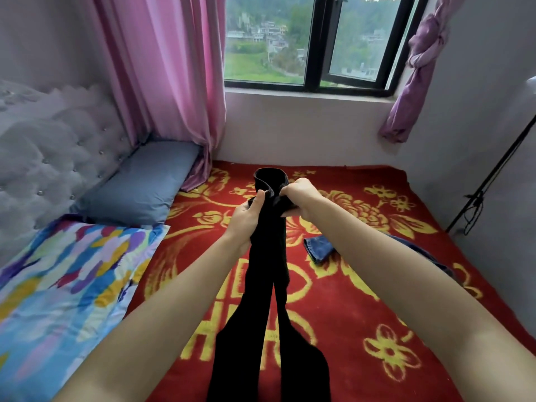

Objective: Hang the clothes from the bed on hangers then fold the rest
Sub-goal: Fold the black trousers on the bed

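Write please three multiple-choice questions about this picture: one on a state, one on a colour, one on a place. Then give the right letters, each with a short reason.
1. The pants are gripped by: A. the left hand only; B. the right hand only; C. both hands.
2. The pants are: A. black; B. white; C. pink.
3. The jeans lie: A. on the blanket; B. over the pants; C. in the left hand.

Right letters:
1. C, as fingers of both hands curl round the top of the pants.
2. A, as the cloth is black along its whole length.
3. A, as the jeans lie on the red blanket, partly hidden behind the right forearm.
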Motion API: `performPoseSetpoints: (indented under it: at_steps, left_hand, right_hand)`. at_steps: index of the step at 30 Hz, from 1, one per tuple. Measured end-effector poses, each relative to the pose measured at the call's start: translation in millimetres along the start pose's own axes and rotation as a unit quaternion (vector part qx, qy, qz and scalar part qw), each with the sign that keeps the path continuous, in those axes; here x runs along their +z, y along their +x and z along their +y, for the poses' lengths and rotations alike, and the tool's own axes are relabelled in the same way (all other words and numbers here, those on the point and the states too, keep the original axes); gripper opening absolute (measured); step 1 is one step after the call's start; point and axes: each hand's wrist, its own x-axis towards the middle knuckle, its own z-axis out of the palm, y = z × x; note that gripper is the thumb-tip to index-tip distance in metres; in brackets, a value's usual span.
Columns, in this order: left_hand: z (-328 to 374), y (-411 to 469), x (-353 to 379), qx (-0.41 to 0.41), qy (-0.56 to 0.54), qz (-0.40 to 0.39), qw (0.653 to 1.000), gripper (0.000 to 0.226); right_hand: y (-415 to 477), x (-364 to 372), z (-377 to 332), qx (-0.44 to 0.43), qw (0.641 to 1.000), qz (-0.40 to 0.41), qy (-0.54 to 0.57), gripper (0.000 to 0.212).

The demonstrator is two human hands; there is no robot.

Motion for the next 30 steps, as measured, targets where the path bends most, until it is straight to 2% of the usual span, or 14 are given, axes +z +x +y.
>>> performPoseSetpoints:
  at_steps: [3,6,10,12,15,16,18,20,22,23,25,26,27,30]
  left_hand:
    - [-2,-3,-17,0.035,-0.075,-0.06,0.995,0.063]
    - [-7,-6,-32,0.06,-0.066,-0.086,0.992,0.078]
    - [-9,-8,-47,0.078,0.002,-0.076,0.994,0.069]
    - [-8,-8,-53,0.078,0.035,-0.064,0.994,0.059]
    - [-7,-10,-62,0.059,0.047,-0.084,0.994,0.054]
    - [-6,-10,-65,0.053,0.048,-0.093,0.993,0.056]
    - [-3,-9,-72,0.044,0.054,-0.109,0.992,0.062]
    - [3,-7,-75,0.033,0.074,-0.127,0.989,0.074]
    - [16,-4,-77,0.036,0.104,-0.149,0.983,0.086]
    - [23,-3,-78,0.042,0.114,-0.153,0.981,0.088]
    - [36,1,-83,0.053,0.108,-0.132,0.984,0.089]
    - [42,4,-85,0.053,0.088,-0.112,0.988,0.089]
    - [48,6,-88,0.056,0.06,-0.088,0.993,0.089]
    - [58,8,-93,0.105,0.041,-0.016,0.993,0.071]
  right_hand:
    - [-11,15,-6,0.016,0.997,-0.038,0.063,0.014]
    - [-22,25,-10,0.023,0.994,-0.072,0.082,0.021]
    - [-30,28,-15,0.04,0.99,-0.122,0.064,0.029]
    - [-30,25,-17,0.038,0.988,-0.149,0.001,0.033]
    - [-26,15,-25,-0.055,0.974,-0.129,-0.179,0.019]
    - [-22,8,-28,-0.119,0.952,-0.099,-0.265,0.022]
    - [-15,2,-33,-0.237,0.862,-0.076,-0.442,0.055]
    - [-14,4,-35,-0.26,0.786,-0.129,-0.545,0.088]
    - [-14,11,-37,-0.249,0.732,-0.165,-0.613,0.092]
    - [-14,14,-38,-0.249,0.731,-0.168,-0.613,0.082]
    - [-15,16,-46,-0.25,0.783,-0.155,-0.548,0.044]
    - [-17,16,-51,-0.246,0.809,-0.144,-0.514,0.033]
    - [-19,16,-57,-0.243,0.823,-0.134,-0.495,0.027]
    - [-22,19,-82,-0.256,0.827,-0.103,-0.49,0.021]
